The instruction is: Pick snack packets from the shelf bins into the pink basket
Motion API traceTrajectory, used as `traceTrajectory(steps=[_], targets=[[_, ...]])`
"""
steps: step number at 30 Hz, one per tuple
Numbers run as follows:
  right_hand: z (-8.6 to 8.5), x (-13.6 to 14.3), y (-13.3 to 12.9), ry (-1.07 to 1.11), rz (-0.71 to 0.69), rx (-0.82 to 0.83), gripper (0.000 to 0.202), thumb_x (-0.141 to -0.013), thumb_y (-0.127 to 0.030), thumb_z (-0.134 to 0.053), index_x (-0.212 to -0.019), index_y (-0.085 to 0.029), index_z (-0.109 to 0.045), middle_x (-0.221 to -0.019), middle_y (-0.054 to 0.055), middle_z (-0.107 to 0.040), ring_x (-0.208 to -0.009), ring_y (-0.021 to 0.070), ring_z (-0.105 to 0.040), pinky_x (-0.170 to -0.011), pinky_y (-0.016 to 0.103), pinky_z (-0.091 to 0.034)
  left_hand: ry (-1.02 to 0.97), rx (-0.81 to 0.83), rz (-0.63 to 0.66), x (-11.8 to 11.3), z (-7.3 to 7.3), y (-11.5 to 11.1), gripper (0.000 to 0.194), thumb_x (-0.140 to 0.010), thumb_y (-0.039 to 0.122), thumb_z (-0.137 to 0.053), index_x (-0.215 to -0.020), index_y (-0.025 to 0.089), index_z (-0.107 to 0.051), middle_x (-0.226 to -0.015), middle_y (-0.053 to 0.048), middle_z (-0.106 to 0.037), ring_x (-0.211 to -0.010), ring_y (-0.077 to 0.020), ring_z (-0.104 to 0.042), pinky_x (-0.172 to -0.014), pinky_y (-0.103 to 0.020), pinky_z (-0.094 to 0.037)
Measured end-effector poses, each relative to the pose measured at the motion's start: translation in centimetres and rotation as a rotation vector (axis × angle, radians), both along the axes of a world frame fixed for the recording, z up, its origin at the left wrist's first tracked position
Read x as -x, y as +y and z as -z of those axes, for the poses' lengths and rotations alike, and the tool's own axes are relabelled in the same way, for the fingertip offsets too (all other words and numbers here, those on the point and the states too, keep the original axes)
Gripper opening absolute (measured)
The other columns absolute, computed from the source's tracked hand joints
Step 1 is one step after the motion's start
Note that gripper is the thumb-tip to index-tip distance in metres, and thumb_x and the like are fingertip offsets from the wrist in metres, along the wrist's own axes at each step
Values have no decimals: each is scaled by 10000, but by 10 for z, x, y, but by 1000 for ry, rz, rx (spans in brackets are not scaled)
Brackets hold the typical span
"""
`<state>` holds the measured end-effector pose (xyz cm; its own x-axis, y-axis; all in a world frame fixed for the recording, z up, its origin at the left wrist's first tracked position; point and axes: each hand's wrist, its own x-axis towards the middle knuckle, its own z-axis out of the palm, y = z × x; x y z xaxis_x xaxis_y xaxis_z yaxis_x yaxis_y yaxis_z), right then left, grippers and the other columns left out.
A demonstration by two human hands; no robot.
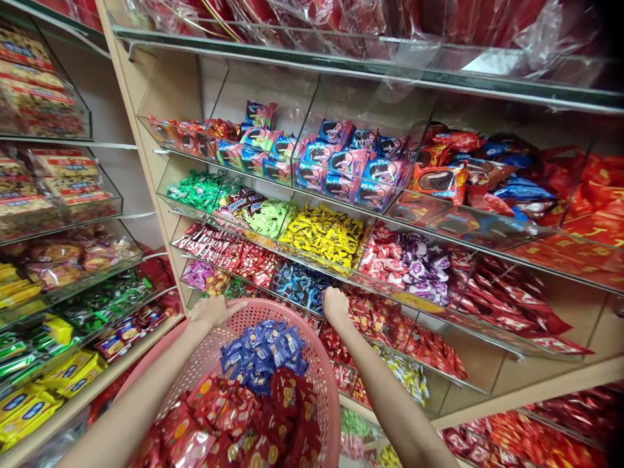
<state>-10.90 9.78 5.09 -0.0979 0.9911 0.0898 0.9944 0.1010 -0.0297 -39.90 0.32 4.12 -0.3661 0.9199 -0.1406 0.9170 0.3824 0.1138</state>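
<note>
A pink perforated plastic basket [330, 383] stands in front of me, tilted towards the shelves. Inside it lie many red-wrapped sweets [229, 416], with a pile of blue-wrapped sweets [266, 351] on top towards the far side. My left hand [209, 311] is at the basket's far left rim, closed over it, one finger stretched along the edge. Beyond the right rim, my right hand [336, 304] is closed in a fist by the shelf with dark blue-wrapped sweets [299, 286]. Whatever its fingers hold is hidden.
Glass-fronted shelves rise ahead, holding yellow-wrapped sweets [322, 234], green-wrapped sweets [202, 190], Snickers bars [244, 203] and packaged cookies [341, 159]. Another rack at left carries packaged pastries [63, 172]. A glass shelf edge [341, 58] juts out overhead.
</note>
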Motion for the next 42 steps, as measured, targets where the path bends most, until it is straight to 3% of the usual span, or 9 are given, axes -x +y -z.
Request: traceTrajectory(steps=[10,14,16,19,23,27,34,38,42], targets=[[-10,-5,-9,229,86,-109,283,-823,-298,-334,-870,-163,-578,-825,102,-623,-764,199,-589,-619,263,-396,-11,2,3,-1,0,1,816,-566,766,-206,-870,129,-617,-914,-182,-612,-873,-331,-550,-713,-423,-413],[-24,-6,-27,464,-81,-118,323,-830,-353,-317,-829,-170,-584,-692,62,-632,-639,139,-578,-607,220,-386,-2,1,12,-3,-1,2,837,-571,768,-176,-854,121,-625,-915,-188,-610,-874,-337,-548,-718,-429,-409],[-27,-1,-42,623,-255,-29,337,-831,-368,-317,-789,-162,-581,-566,25,-604,-521,105,-543,-573,197,-386,-1,2,18,-4,-1,4,841,-569,772,-171,-845,121,-627,-905,-188,-612,-862,-333,-553,-721,-426,-409],[-21,12,-68,827,-449,271,318,-806,-392,-369,-740,-151,-565,-447,-24,-537,-390,74,-464,-470,173,-370,-3,0,23,-5,-1,6,844,-562,779,-174,-837,122,-626,-891,-185,-616,-839,-324,-561,-715,-416,-415],[2,27,-96,895,-541,683,271,-765,-390,-440,-717,-147,-550,-415,-62,-500,-302,42,-361,-348,150,-290,-4,-6,22,-5,0,6,866,-547,791,-173,-843,112,-622,-897,-191,-613,-847,-326,-558,-712,-410,-418],[20,33,-107,838,-576,819,244,-745,-337,-466,-604,-149,-531,-402,-68,-484,-299,31,-347,-326,141,-261,-2,3,3,-4,0,4,873,-554,783,-163,-880,108,-612,-933,-204,-601,-874,-326,-552,-716,-405,-416],[33,43,-114,748,-580,829,193,-726,-275,-471,-595,-153,-541,-388,-70,-471,-311,41,-371,-348,145,-289,1,6,10,-2,-1,3,841,-568,772,-178,-854,115,-618,-903,-192,-612,-855,-326,-560,-701,-411,-419],[25,40,-113,699,-538,627,201,-743,-330,-481,-756,-161,-589,-405,-61,-510,-351,65,-439,-412,163,-326,1,6,6,-2,1,3,843,-563,776,-185,-849,113,-618,-898,-194,-613,-850,-330,-560,-698,-412,-421],[0,24,-93,524,-482,298,277,-806,-367,-390,-796,-187,-600,-546,-7,-597,-508,96,-536,-530,184,-356,0,-5,9,-2,3,4,853,-554,783,-177,-845,117,-623,-911,-196,-611,-855,-332,-557,-712,-416,-416]])
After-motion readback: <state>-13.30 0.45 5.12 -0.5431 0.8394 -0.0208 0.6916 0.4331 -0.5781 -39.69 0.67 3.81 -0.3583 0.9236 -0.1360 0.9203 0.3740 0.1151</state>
